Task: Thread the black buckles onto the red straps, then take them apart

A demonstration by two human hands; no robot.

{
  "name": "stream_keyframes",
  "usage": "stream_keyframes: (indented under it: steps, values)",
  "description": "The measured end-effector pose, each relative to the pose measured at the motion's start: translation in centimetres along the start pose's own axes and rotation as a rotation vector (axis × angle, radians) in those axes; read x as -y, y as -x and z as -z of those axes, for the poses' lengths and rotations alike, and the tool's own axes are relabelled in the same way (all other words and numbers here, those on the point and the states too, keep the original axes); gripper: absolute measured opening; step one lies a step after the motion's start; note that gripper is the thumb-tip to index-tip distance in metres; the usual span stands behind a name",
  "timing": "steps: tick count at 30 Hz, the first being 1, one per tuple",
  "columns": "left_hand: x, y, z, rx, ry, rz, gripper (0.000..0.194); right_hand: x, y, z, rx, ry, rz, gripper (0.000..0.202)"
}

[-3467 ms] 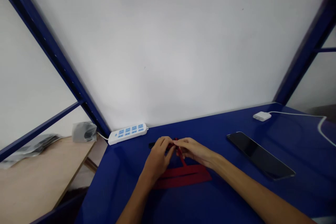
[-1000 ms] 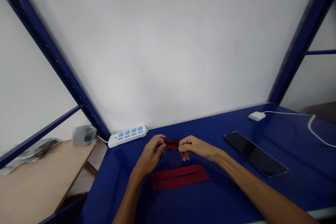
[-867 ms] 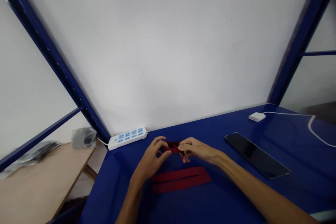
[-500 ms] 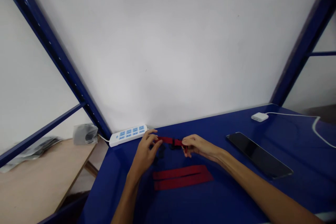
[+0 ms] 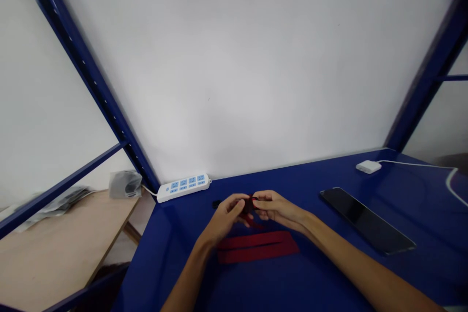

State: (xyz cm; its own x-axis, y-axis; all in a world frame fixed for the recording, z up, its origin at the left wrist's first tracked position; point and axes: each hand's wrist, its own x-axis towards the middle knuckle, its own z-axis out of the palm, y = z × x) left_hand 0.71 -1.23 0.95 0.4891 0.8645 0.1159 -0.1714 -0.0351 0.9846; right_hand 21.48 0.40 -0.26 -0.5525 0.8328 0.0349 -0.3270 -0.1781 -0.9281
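Close together above the blue table (image 5: 175,263), my left hand (image 5: 230,212) and my right hand (image 5: 274,207) both grip a red strap with a dark buckle (image 5: 249,204). Fingers and thumbs pinch it from either side, and a loose red end hangs beneath. The buckle's details are partly covered by my fingers. Just in front of my wrists, red webbing strips (image 5: 259,247) lie flat on the tabletop, their left end partly behind my left wrist. A small black piece (image 5: 216,204) rests beyond my left hand.
A white power strip (image 5: 185,187) lies along the wall at the back left. To the right are a dark tablet-like slab (image 5: 367,219) and a white charger (image 5: 368,166) with its cable. Blue frame posts (image 5: 420,92) flank the table; a wooden table (image 5: 62,248) stands left.
My left hand has moved right, up to my right hand, and closed on the buckle part. The strap stretched between my hands is now bunched, with an end hanging down.
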Motion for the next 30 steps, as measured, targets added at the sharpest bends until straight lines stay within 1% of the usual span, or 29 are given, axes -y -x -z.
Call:
stream_keyframes:
  steps: [2,4,6,8,12,14,16,19,21,25,27,30]
  values:
    - [-0.6,0.4,-0.2,0.046,-0.146,-0.005,0.050,-0.1,0.0,-0.2,0.008,-0.023,-0.010,0.027]
    - [-1.3,0.9,-0.5,0.023,-0.317,-0.031,0.049,0.0,0.0,-0.4,0.022,-0.028,-0.016,0.030]
    - [-1.9,1.2,-0.9,-0.007,-0.512,-0.087,0.048,0.1,0.1,-0.7,0.029,0.001,-0.019,0.033]
    - [-2.1,1.3,-1.2,-0.002,-0.688,-0.153,0.047,0.2,0.2,-1.1,0.023,0.060,-0.029,0.034]
    - [-1.5,1.3,-1.4,0.044,-0.923,-0.211,0.051,0.4,0.3,-1.9,-0.004,0.172,-0.034,0.037]
    - [-1.1,1.2,-1.2,0.007,-1.035,-0.240,0.049,0.4,0.3,-2.1,-0.030,0.174,-0.021,0.038]
    - [-0.9,1.1,-0.9,-0.048,-1.125,-0.282,0.046,0.2,0.3,-2.1,-0.045,0.128,0.004,0.037]
    - [-1.1,1.0,-0.4,-0.069,-1.172,-0.329,0.040,0.0,0.1,-2.0,-0.041,0.030,0.036,0.039]
    - [-1.3,0.9,0.1,-0.061,-1.172,-0.312,0.038,-0.2,-0.1,-1.9,-0.062,0.009,0.034,0.038]
    - [-1.6,0.6,1.4,-0.072,-1.115,-0.197,0.041,0.0,-0.4,-1.0,-0.160,0.017,0.048,0.038]
    - [-1.7,0.5,2.1,-0.089,-1.055,-0.144,0.043,0.4,-0.5,-0.4,-0.213,-0.023,0.073,0.039]
    - [-1.8,0.5,2.8,-0.124,-0.974,-0.073,0.048,1.2,-0.8,0.8,-0.325,-0.117,0.140,0.040]
